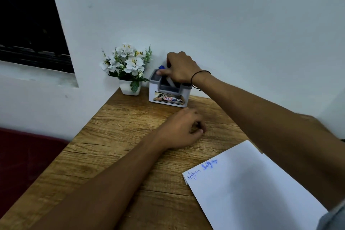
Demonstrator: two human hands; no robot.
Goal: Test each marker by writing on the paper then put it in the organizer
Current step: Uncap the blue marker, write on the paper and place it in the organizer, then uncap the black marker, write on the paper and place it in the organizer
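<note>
A white organizer with a grey rim and a printed label stands at the far end of the wooden table, against the wall. My right hand is over it, fingers closed on a blue-capped marker that leans tilted inside the organizer. My left hand rests on the table in front of the organizer, fingers curled; I see nothing in it. A white sheet of paper lies at the near right with two blue scribbled words near its top-left corner. My right forearm crosses above its far corner.
A small white pot of artificial white flowers stands left of the organizer at the table's far left corner. The wooden table ends at a left edge, with a dark red seat beyond it. A wall closes the far side.
</note>
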